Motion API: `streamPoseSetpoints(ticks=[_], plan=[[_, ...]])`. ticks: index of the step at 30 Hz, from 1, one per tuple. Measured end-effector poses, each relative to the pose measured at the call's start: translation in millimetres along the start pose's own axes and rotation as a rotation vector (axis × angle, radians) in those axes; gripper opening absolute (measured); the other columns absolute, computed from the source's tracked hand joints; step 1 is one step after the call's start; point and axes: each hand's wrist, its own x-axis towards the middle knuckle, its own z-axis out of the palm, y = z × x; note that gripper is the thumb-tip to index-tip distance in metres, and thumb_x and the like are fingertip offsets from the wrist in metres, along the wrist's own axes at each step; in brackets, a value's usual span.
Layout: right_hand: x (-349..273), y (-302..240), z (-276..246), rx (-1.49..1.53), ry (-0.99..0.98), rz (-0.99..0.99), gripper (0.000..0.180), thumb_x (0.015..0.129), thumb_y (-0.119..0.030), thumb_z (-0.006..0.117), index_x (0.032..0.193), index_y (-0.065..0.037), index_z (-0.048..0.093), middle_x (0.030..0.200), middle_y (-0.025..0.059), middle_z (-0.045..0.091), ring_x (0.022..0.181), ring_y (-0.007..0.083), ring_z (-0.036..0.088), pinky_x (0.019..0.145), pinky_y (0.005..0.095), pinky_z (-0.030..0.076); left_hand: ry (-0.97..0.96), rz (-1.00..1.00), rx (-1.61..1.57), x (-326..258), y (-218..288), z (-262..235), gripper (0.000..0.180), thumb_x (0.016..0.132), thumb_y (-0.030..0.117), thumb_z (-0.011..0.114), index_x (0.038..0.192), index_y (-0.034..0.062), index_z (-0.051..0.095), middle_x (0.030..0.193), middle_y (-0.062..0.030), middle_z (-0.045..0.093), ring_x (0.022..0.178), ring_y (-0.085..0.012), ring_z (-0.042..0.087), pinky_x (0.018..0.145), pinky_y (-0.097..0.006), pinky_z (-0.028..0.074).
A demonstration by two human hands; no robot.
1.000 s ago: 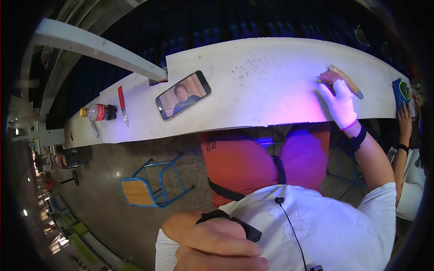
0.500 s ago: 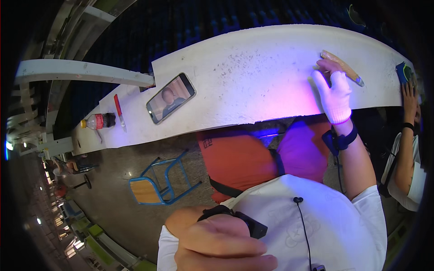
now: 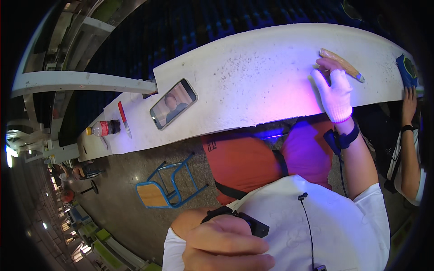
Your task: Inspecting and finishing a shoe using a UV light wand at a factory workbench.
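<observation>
My right hand (image 3: 337, 92), in a white glove with bare fingertips, rests on the white tabletop (image 3: 271, 67). Its thumb stands apart from the fingers, so it is open. Right beside its fingers lies a wooden-handled tool (image 3: 341, 64) with a dull tip; whether they touch cannot be told. Close to the camera, my bare left hand (image 3: 226, 244) is raised over my chest. Its fingers are bent and pressed together, and whatever they may hold is hidden. A black strapped device (image 3: 235, 219) sits at that wrist.
Leftward on the table are a phone (image 3: 174, 104), a red-handled knife (image 3: 124, 118) and a dark drink bottle (image 3: 104, 128). A pale beam (image 3: 81, 81) crosses behind. A blue-framed stool (image 3: 167, 187) stands on the floor. At right, a co-worker's hand (image 3: 409, 106) touches the table near a blue bundle (image 3: 407, 72).
The view has shifted slightly, so the phone, bottle and stool appear a little lower and further right. Both my hands keep nearly the same pose. The co-worker's hand sits slightly lower.
</observation>
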Motion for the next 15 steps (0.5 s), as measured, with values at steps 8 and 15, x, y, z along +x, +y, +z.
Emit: streamPoseSetpoints(ticks=[8, 15], plan=[[-1.6, 2.4, 1.0, 0.000, 0.006, -0.008, 0.031, 0.092, -0.010, 0.080, 0.120, -0.001, 0.071, 0.115, 0.0153, 0.073, 0.095, 0.0266, 0.072, 0.090, 0.0381, 0.058, 0.115, 0.155, 0.007, -4.3, -6.0, 4.0, 0.022, 0.107, 0.036, 0.064, 0.102, 0.0148, 0.061, 0.089, 0.0025, 0.054, 0.066, -0.0201, 0.056, 0.054, -0.036, 0.047], [-1.1, -2.9, 2.1, 0.009, -0.008, 0.011, 0.030, 0.092, -0.010, 0.080, 0.119, -0.001, 0.071, 0.115, 0.0142, 0.074, 0.098, 0.0264, 0.071, 0.092, 0.0383, 0.058, 0.156, -0.148, 0.140, -4.7, 14.6, 9.2, 0.036, 0.104, 0.046, 0.069, 0.103, 0.0114, 0.059, 0.087, -0.0073, 0.058, 0.072, -0.0247, 0.057, 0.060, -0.038, 0.046]])
